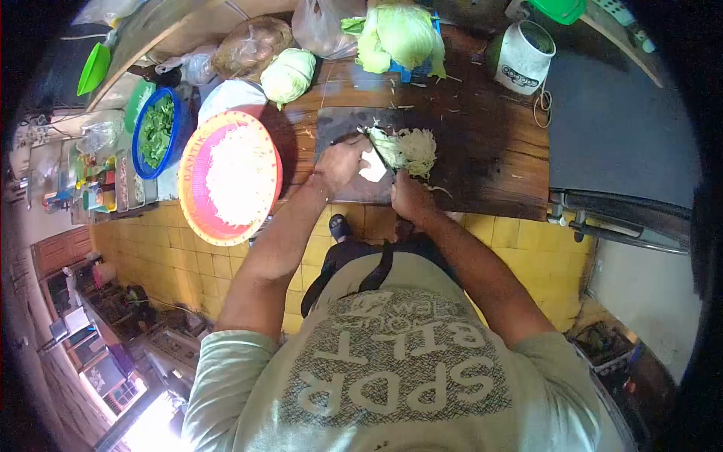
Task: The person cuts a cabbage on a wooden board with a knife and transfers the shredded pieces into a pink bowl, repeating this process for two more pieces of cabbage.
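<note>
On a dark cutting board (343, 124), my left hand (343, 160) grips a pale piece of cabbage (372, 165). My right hand (413, 197) is closed round the handle of a knife (383, 154). Its dark blade lies along the right side of the cabbage piece, touching or very close to it. A heap of shredded cabbage (416, 152) rests just right of the blade. The knife handle is mostly hidden by my fingers, and the left fingertips are partly hard to make out.
Left of the board stands a pink and orange colander (277, 169) of shredded cabbage, beside a blue basin (136, 145) of green leaves. A whole cabbage (288, 76), a leafy head (403, 36) and a white appliance (520, 66) sit behind on the wooden table (520, 143).
</note>
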Tool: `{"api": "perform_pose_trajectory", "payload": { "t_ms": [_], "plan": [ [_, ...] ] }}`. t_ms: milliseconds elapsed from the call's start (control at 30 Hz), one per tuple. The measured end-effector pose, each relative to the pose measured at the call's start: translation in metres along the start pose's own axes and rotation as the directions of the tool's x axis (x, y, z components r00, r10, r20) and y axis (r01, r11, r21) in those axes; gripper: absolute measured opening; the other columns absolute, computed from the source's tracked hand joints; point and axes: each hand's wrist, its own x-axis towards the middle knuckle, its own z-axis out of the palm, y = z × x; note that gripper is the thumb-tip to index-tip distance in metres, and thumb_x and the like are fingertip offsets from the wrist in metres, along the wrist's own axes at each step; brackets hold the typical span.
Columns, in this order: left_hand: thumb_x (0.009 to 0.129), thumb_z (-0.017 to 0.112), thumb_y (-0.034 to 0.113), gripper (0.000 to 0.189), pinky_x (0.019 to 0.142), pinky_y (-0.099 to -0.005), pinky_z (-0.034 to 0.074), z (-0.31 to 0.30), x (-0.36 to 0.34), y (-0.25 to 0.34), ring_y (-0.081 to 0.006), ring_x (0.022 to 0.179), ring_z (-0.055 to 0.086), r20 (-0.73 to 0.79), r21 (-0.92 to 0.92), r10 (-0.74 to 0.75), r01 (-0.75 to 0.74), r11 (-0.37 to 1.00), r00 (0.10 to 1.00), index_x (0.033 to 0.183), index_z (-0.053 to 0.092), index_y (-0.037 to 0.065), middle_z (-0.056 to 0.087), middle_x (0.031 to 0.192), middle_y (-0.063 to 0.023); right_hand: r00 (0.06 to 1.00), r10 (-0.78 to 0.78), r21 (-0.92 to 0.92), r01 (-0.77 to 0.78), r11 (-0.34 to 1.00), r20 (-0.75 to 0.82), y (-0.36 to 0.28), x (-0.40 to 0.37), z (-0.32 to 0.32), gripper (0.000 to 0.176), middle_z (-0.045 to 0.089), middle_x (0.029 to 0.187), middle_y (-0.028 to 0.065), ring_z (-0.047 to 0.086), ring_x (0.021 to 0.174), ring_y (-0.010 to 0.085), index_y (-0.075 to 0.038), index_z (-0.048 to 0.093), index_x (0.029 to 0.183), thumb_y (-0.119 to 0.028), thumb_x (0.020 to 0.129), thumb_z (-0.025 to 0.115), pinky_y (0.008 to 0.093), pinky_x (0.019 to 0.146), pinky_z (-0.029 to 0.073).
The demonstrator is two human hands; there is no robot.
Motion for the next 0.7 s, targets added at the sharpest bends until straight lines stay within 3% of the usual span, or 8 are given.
{"api": "perform_pose_trajectory", "payload": {
  "t_ms": [167, 500, 700],
  "plan": [
    [0.078, 0.073, 0.023, 0.036, 0.08, -0.0457, 0.052, -0.002, 0.0, 0.002, -0.0345, 0.1, 0.063, -0.013, 0.018, 0.029, -0.028, 0.999, 1.0, 0.109, 0.061, 0.011, 0.063, 0.119, -0.0081, 0.996, 0.04, 0.032, -0.043, 0.999, 0.086, -0.003, 0.002, -0.007, 0.057, 0.064, 0.086, 0.0288, 0.065, 0.077, 0.0449, 0.011, 0.029, 0.134, -0.022, 0.093, 0.051, 0.0549, 0.066, 0.051],
    [0.079, 0.072, 0.028, 0.037, 0.08, -0.0473, 0.052, -0.002, 0.002, 0.001, -0.0346, 0.098, 0.064, 0.068, 0.022, -0.045, 0.044, 0.999, 0.997, 0.11, 0.06, 0.013, 0.065, 0.115, -0.009, 0.995, 0.047, 0.039, -0.05, 0.998, 0.089, -0.005, -0.001, -0.009, 0.053, 0.065, 0.085, 0.0275, 0.066, 0.077, 0.0438, 0.009, 0.03, 0.134, -0.02, 0.094, 0.05, 0.0549, 0.065, 0.051],
    [0.078, 0.073, 0.026, 0.037, 0.079, -0.0471, 0.051, -0.001, -0.001, 0.0, -0.0332, 0.099, 0.063, -0.001, -0.006, 0.009, -0.009, 1.0, 1.0, 0.11, 0.06, 0.013, 0.063, 0.115, -0.0079, 0.999, 0.014, 0.088, -0.017, 0.996, 0.031, 0.0, 0.002, -0.002, 0.051, 0.064, 0.084, 0.0289, 0.065, 0.076, 0.0445, 0.007, 0.033, 0.13, -0.023, 0.094, 0.05, 0.0557, 0.067, 0.051]
  ]
}}
